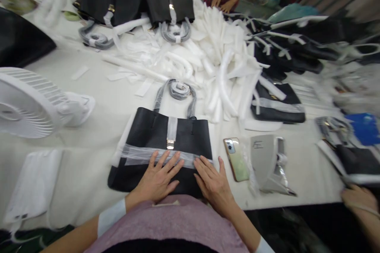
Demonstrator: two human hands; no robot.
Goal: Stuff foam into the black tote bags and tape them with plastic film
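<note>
A black handbag [142,132] lies flat on the table before me, its wrapped handles [159,95] stretched away from me. Across its front runs a band of translucent wrapping [133,154], and a wrapped strap with a gold clasp [170,143] hangs down the middle. My left hand [158,176] rests flat on the lower front, fingers spread over the band. On the right part of the same band lies my right hand [212,180], fingers stretched out and thumb apart. Neither hand grasps anything.
White foam pieces [219,79] are heaped beyond the bag. A phone [236,160] and a grey packet [264,162] lie to the right; a white fan [26,102] and power bank [34,184] to the left. Other people's hands [222,2] show at the far side and right edge.
</note>
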